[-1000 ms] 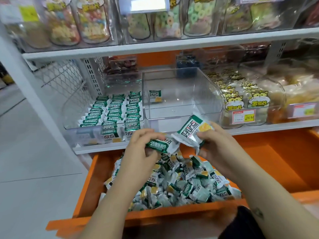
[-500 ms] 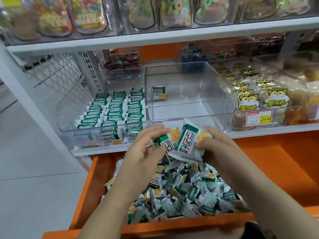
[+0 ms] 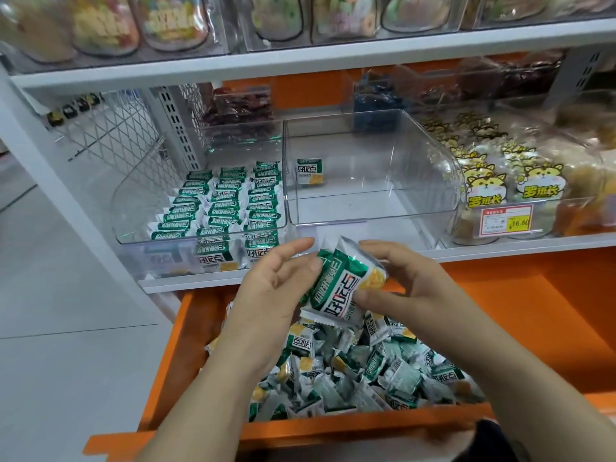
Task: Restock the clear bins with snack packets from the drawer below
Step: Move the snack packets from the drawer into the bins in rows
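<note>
- Left hand [image 3: 276, 295]: bare. The fingers are slender with rounded tips.
- Right hand [image 3: 410, 288]: bare. The knuckles show as low ridges across the back of the hand.
- Left forearm [image 3: 213, 395]: bare from the wrist to the lower frame edge. Its outline widens steadily toward the elbow.
- Right forearm [image 3: 520, 378]: bare from the wrist to the right frame edge. It has the same smooth, tapering outline.
- Dark garment [image 3: 493, 441]: a patch of black or very dark fabric at the lower frame edge, beneath the right forearm. The type of clothing cannot be determined.
</note>
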### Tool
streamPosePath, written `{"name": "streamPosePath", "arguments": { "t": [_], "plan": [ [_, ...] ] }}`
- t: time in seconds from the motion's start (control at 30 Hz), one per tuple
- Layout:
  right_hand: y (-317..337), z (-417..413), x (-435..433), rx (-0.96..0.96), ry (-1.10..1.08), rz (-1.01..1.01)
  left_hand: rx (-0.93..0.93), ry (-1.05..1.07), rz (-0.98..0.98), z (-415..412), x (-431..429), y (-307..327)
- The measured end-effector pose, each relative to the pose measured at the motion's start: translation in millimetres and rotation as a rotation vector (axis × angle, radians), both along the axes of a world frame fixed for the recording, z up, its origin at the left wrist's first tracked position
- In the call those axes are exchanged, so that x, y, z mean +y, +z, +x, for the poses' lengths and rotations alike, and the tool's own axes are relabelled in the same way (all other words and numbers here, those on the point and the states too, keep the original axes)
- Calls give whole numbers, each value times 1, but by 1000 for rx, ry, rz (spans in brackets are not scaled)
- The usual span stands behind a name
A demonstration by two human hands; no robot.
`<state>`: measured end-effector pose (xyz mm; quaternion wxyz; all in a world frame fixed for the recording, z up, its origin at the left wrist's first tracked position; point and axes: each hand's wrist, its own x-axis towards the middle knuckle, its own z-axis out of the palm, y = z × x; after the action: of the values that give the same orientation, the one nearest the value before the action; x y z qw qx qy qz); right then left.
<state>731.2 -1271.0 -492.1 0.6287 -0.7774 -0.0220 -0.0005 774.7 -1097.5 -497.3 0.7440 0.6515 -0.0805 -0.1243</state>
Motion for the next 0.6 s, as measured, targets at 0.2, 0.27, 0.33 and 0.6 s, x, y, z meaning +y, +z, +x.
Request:
{"name": "streamPosePath", "arguments": {
  "t": [0.2,0.27,0.33,0.6],
  "plan": [
    [4,6,-1,14,2,197,-358,-181,426,-3,2,26],
    [4,10,-2,-2,-7,158,-411,-194,510,5,3,32],
    [4,15,-2,-6,-6,81,-448,-223,585,13,4,35],
    [20,34,-6,-35,141,-275,-433,-357,636,30,10,31]
  ]
}}
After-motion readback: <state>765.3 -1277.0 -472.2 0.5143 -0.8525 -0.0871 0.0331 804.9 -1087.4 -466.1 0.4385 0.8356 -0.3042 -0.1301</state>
